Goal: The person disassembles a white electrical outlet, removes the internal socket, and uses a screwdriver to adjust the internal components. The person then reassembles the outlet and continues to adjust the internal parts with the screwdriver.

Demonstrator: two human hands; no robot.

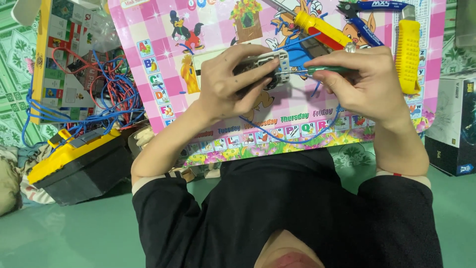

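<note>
A pink checked board printed with cartoon animals and letter tiles fills the middle, serving as a work surface on the green floor. At its left lie a yellow-edged game board and a tangle of blue and red wire; below them sits a black toolbox with a yellow lid. A dark carton stands at the right edge.

On the pink board's upper right lie a yellow knife, blue cutters and a yellow-and-red screwdriver.

Above the board's centre, the left hand is curled around a grey-and-white switch module, fingers over its top and thumb beneath, holding it off the board. The right hand pinches a thin green screwdriver, whose metal tip meets the module's right side. A blue wire loops down from the module and back up toward the right hand.

As a judgement, the wiring is midway: 1 blue lead seems already seated in the module and the tip is at a terminal, but whether that screw is tight cannot be told. No faceplate is fitted on the module, so closing it up seems left to do.
</note>
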